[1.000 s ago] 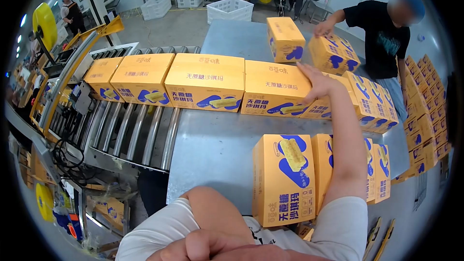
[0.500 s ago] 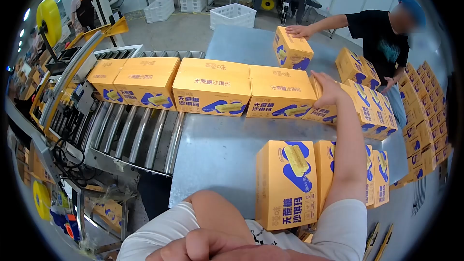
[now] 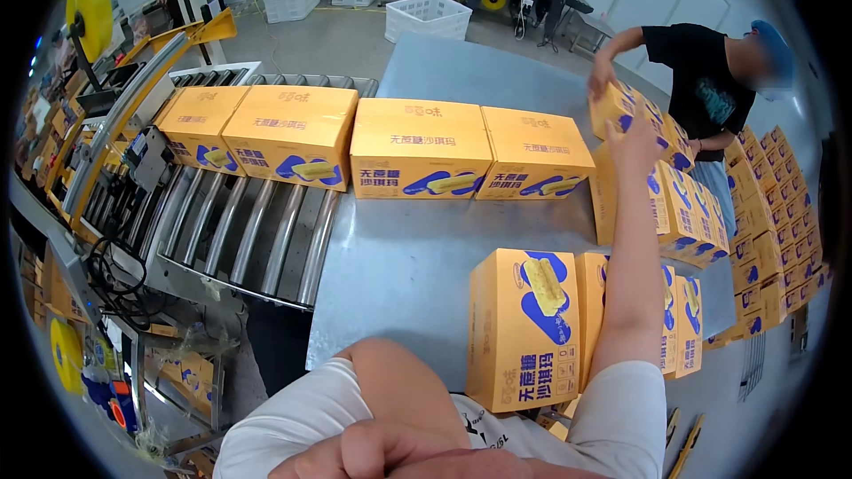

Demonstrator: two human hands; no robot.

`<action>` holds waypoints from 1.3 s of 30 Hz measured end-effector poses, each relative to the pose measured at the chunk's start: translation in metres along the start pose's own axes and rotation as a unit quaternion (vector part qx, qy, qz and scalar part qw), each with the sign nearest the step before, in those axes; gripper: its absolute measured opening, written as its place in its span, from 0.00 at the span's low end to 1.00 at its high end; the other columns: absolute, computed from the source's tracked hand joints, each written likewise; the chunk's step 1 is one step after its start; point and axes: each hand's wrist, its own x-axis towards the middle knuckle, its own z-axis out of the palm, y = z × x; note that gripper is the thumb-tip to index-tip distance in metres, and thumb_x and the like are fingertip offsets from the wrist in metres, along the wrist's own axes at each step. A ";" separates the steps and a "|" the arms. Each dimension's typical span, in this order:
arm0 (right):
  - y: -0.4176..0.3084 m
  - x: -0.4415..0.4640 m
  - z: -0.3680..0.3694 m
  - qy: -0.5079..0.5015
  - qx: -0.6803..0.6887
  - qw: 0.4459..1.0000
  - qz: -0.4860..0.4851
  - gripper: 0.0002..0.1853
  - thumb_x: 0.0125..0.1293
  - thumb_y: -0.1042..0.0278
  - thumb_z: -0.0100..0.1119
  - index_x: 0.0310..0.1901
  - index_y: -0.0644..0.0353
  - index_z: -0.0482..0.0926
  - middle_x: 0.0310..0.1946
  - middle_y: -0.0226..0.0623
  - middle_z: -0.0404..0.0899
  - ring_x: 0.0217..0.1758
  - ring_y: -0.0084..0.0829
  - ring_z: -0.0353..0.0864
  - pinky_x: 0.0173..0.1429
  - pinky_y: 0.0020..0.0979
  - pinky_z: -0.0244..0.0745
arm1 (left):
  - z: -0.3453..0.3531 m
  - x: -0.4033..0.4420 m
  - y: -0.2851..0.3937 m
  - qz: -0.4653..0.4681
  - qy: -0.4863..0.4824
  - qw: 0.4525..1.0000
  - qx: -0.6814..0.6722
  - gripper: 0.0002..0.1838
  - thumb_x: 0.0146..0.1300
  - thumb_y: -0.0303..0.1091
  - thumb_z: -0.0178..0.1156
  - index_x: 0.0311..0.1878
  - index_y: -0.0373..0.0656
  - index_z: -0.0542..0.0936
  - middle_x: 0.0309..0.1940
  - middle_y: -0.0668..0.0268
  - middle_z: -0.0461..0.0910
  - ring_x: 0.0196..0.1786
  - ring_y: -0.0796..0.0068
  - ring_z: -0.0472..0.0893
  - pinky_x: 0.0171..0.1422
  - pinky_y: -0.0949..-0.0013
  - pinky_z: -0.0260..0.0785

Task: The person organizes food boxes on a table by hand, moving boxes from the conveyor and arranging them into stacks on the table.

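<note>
My right hand (image 3: 635,140) is stretched far out to the right, fingers apart, over an upright yellow carton (image 3: 605,200) at the end of a group of cartons; whether it touches the carton I cannot tell. Low at the bottom edge, my left hand (image 3: 359,451) is curled near my body, and whatever it may hold is hidden. Two cartons lie in line on the metal table, a nearer-left one (image 3: 417,137) and another (image 3: 537,142) beside it. Under my right arm stands a row of upright cartons (image 3: 524,337).
A roller conveyor (image 3: 257,239) on the left carries two cartons (image 3: 288,124) toward a taping machine (image 3: 115,124). Across the metal table (image 3: 399,275), a co-worker (image 3: 697,80) has a hand on a carton. Stacked cartons (image 3: 772,231) stand at right; a white crate (image 3: 428,18) is behind.
My right hand has left the end of the carton row and reached farther up and right. A gap now separates the row from the right-hand cartons. The co-worker's hand has shifted right.
</note>
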 end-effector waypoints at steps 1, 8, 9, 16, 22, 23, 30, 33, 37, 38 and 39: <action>-0.003 -0.006 0.017 0.040 0.080 0.994 -0.061 0.45 0.61 0.41 0.73 0.77 0.46 0.66 0.54 0.49 0.86 0.61 0.50 0.84 0.68 0.51 0.72 | 0.000 0.000 0.000 0.002 0.000 1.000 0.000 0.17 0.62 0.53 0.55 0.26 0.58 0.61 0.25 0.79 0.64 0.27 0.77 0.68 0.32 0.66 0.60; -0.091 -0.047 -0.010 -0.370 0.028 0.859 -0.354 0.76 0.31 0.53 0.89 0.85 0.40 0.49 0.84 0.50 0.49 0.89 0.50 0.41 0.87 0.54 0.43 | 0.000 0.002 0.004 -0.003 0.002 1.000 0.001 0.17 0.63 0.52 0.55 0.26 0.58 0.61 0.24 0.79 0.63 0.27 0.76 0.67 0.32 0.66 0.59; -0.087 -0.043 -0.002 -0.359 0.047 0.865 -0.348 0.80 0.27 0.58 0.88 0.85 0.39 0.43 0.83 0.52 0.52 0.88 0.48 0.45 0.87 0.60 0.43 | -0.001 0.002 0.005 -0.004 0.001 1.000 0.003 0.17 0.63 0.51 0.55 0.26 0.58 0.60 0.24 0.79 0.63 0.27 0.76 0.67 0.32 0.66 0.59; -0.046 -0.014 -0.009 -0.222 -0.126 0.955 -0.152 0.70 0.41 0.39 0.80 0.85 0.39 0.46 0.74 0.49 0.64 0.78 0.47 0.63 0.73 0.58 0.61 | -0.003 -0.001 0.010 -0.006 -0.012 1.000 0.008 0.17 0.63 0.49 0.55 0.26 0.57 0.60 0.24 0.78 0.62 0.27 0.76 0.67 0.33 0.66 0.59; -0.038 0.002 -0.005 -0.137 -0.060 0.989 -0.014 0.63 0.47 0.27 0.75 0.82 0.45 0.57 0.69 0.49 0.72 0.76 0.41 0.68 0.71 0.59 0.63 | -0.007 0.000 0.010 -0.015 -0.020 1.000 0.008 0.17 0.63 0.48 0.54 0.25 0.57 0.59 0.24 0.78 0.62 0.27 0.76 0.67 0.33 0.66 0.59; -0.034 0.012 0.004 -0.141 -0.026 0.990 -0.011 0.62 0.48 0.26 0.74 0.81 0.46 0.60 0.69 0.49 0.73 0.77 0.41 0.67 0.72 0.60 0.63 | -0.006 -0.001 0.010 -0.014 -0.013 1.000 0.010 0.17 0.63 0.48 0.54 0.25 0.57 0.59 0.24 0.78 0.62 0.27 0.76 0.67 0.33 0.66 0.59; -0.128 -0.058 0.005 -0.256 0.133 0.854 -0.434 0.68 0.35 0.27 0.81 0.82 0.37 0.60 0.80 0.49 0.61 0.84 0.48 0.55 0.83 0.62 0.48 | -0.002 0.004 0.007 -0.019 0.014 1.000 0.015 0.17 0.63 0.46 0.54 0.25 0.56 0.58 0.23 0.77 0.61 0.26 0.75 0.66 0.33 0.66 0.59; -0.140 -0.064 0.010 -0.240 0.084 0.873 -0.415 0.70 0.33 0.27 0.82 0.82 0.35 0.58 0.79 0.49 0.60 0.84 0.47 0.55 0.83 0.63 0.46 | -0.001 0.002 0.008 -0.018 0.022 0.999 0.020 0.17 0.64 0.45 0.54 0.25 0.56 0.58 0.23 0.77 0.61 0.26 0.75 0.66 0.34 0.66 0.59; -0.157 -0.054 -0.031 -0.232 0.012 0.942 -0.240 0.70 0.37 0.26 0.81 0.82 0.46 0.58 0.76 0.49 0.65 0.82 0.47 0.59 0.79 0.66 0.52 | -0.002 0.002 0.007 -0.025 0.029 0.999 0.022 0.17 0.64 0.44 0.54 0.25 0.56 0.57 0.23 0.77 0.61 0.26 0.75 0.66 0.34 0.66 0.59; -0.161 -0.056 -0.036 -0.217 -0.005 0.963 -0.159 0.70 0.38 0.26 0.80 0.81 0.50 0.58 0.76 0.48 0.65 0.81 0.47 0.60 0.77 0.66 0.53 | -0.002 0.004 0.007 -0.026 0.031 0.999 0.023 0.17 0.64 0.44 0.54 0.25 0.55 0.57 0.23 0.76 0.61 0.26 0.75 0.66 0.34 0.66 0.59; -0.159 -0.048 -0.019 -0.173 0.008 0.977 -0.123 0.68 0.42 0.26 0.78 0.80 0.56 0.60 0.75 0.50 0.66 0.79 0.52 0.62 0.74 0.65 0.58 | 0.000 0.003 0.005 -0.028 0.035 0.999 0.023 0.17 0.64 0.44 0.54 0.24 0.55 0.57 0.23 0.76 0.60 0.26 0.75 0.66 0.34 0.66 0.59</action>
